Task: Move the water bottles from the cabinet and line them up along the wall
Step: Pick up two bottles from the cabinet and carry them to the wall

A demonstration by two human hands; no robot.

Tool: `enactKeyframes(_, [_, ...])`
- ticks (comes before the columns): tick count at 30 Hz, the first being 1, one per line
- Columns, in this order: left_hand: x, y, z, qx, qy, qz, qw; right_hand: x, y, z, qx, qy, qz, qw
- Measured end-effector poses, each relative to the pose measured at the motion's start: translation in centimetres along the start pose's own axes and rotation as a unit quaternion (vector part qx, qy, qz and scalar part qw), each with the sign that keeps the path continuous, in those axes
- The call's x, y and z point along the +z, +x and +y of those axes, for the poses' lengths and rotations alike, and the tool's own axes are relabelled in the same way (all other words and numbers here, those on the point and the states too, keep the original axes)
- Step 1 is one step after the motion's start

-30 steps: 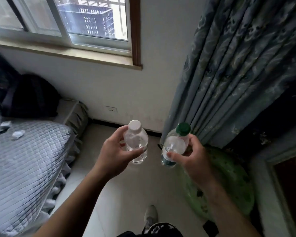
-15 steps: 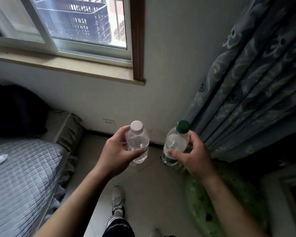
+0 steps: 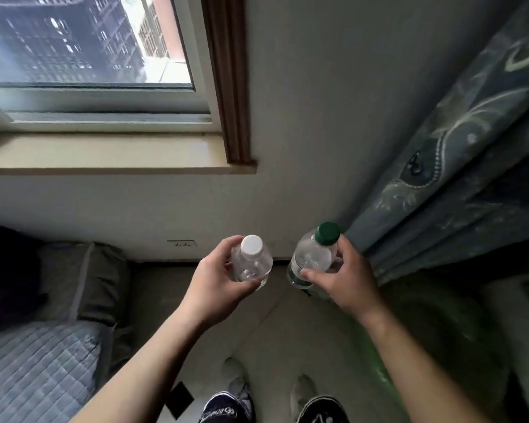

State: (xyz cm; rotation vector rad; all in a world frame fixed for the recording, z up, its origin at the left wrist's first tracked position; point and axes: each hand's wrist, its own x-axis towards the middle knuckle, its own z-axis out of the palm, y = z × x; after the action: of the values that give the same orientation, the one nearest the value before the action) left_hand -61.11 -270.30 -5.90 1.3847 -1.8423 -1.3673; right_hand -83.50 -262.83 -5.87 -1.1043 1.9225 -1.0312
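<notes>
Bottles: two, both in the air over the floor, close to the wall below the window.

- White-cap bottle: clear, held upright in the left hand. Fingers wrap the far side, thumb on the near side, closed grip around the body. Sits at about 11 o'clock from frame centre-bottom.
- Green-cap bottle: clear with a green band low on the body, tilted with cap toward 1 o'clock. Right hand closed around it, thumb across the front, fingers behind near the cap.
- The two bottles are just beside each other, not touching.

Surroundings:
- Power outlet on the wall at 10 o'clock from the white-cap bottle, just above the dark skirting.
- Window sill at 12 o'clock, wood trim down its right edge.
- Patterned blue curtain at 2 o'clock, hanging down to the floor just beside the right hand.
- Bed with a grey quilted cover at 8 o'clock.
- Green object on the floor at 4 o'clock, blurred, can't tell what it is.
- Feet in shoes at 6 o'clock.
</notes>
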Motion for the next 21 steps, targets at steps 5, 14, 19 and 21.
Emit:
enactKeyframes(5, [1.6, 5.0, -4.3, -0.015, 0.013, -0.025, 0.999, 2.6, 4.9, 4.1, 0.018, -0.015, -0.018, 1.0])
enactKeyframes(14, [10.8, 15.0, -22.5, -0.031, 0.007, -0.023, 0.999, 12.3, 14.5, 23.3, 0.023, -0.023, -0.051, 0.998])
enactKeyframes(19, [16.2, 19.8, -34.6, -0.012, 0.034, -0.039, 0.999, 17.9, 18.8, 35.5, 0.009, -0.041, -0.058, 0.997])
enactKeyframes(21, [18.0, 21.7, -39.2, -0.003, 0.046, -0.048, 0.998, 20.0, 20.7, 39.7, 0.001, -0.059, -0.071, 0.996])
